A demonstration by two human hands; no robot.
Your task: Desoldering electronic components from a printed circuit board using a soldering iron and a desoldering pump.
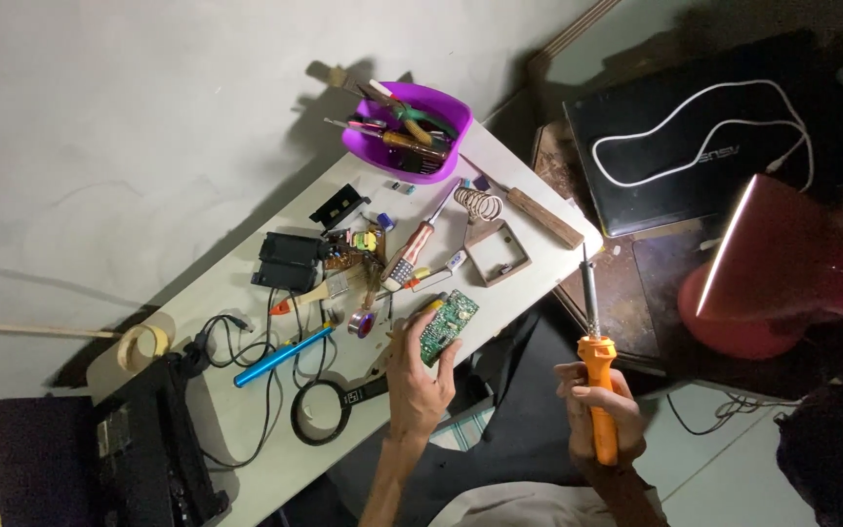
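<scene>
My left hand (pixel 420 376) grips a small green circuit board (pixel 448 323) at the near edge of the white workbench (pixel 246 293). My right hand (pixel 601 410) is closed round the orange handle of a soldering iron (pixel 594 376), held off the bench to the right with its metal tip pointing up and away. The board and the iron's tip are apart.
On the bench lie a purple bowl of tools (pixel 412 125), a wire iron stand on a wooden frame (pixel 492 239), a screwdriver (pixel 414 249), a blue pen-like tool (pixel 280 356), a magnifier ring (pixel 322 412), tape (pixel 143 344) and black cables. A closed laptop (pixel 695 137) and red lamp shade (pixel 782 263) sit right.
</scene>
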